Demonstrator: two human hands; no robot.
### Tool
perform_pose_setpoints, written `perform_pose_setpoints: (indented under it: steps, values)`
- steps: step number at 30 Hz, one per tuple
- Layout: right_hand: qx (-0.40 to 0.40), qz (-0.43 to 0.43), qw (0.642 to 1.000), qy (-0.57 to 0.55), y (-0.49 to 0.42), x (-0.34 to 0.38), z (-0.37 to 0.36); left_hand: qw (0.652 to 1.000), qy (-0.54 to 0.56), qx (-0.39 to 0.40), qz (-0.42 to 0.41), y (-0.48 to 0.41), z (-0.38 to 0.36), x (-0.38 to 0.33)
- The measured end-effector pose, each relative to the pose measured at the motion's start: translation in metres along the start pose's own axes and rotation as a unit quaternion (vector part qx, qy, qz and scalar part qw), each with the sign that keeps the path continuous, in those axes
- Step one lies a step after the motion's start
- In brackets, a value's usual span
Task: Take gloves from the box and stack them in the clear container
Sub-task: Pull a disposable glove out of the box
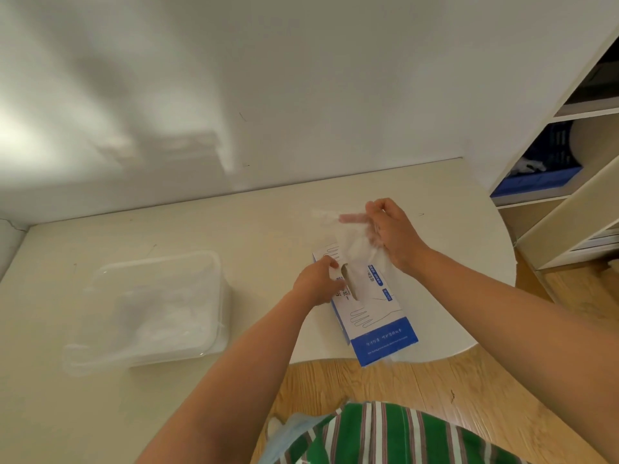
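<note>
I see a soft, warm picture, not too bright and not dark; a bright patch glows on the wall [20, 139] at the far left, and grey shadows spread beside it; the table [234, 236] looks pale and evenly lit; the glove [355, 242] in the right hand [393, 236] is a blurry white smear; the clear container [157, 306] at the left looks foggy, with soft edges; the far table edge bends and the shelf [569, 155] at the right leans, from the wide lens.
</note>
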State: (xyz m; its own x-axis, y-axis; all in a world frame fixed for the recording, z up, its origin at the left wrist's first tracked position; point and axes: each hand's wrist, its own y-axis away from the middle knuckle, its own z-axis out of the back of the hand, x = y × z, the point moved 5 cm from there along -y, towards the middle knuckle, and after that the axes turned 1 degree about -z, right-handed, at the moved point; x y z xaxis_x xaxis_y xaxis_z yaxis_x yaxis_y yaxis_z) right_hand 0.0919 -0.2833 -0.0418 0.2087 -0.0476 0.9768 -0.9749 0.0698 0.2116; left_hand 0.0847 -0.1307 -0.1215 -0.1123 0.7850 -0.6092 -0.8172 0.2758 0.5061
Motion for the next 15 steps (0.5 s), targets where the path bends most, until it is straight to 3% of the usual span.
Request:
perform_pose_setpoints:
  steps: [3, 6, 8, 12, 15]
  values:
    - [0.043, -0.020, 0.998, -0.032, 0.002, 0.007, -0.013, 0.971, 0.215, -0.098, -0.019, 0.005, 0.034, 0.001]
    - [0.089, -0.042, 0.994, -0.037, 0.005, 0.012, -0.034, 0.865, 0.472, -0.168, -0.022, 0.020, 0.074, 0.009]
    - [0.105, -0.055, 0.992, -0.032, 0.006, 0.011, -0.047, 0.830, 0.536, -0.149, -0.030, 0.028, 0.093, 0.018]
    - [0.094, -0.055, 0.993, -0.037, 0.006, 0.008, -0.081, 0.876, 0.466, -0.101, -0.068, 0.047, 0.118, 0.036]
    - [0.086, -0.024, 0.995, -0.036, 0.004, 0.011, -0.109, 0.874, 0.467, -0.103, -0.084, 0.062, 0.131, 0.061]
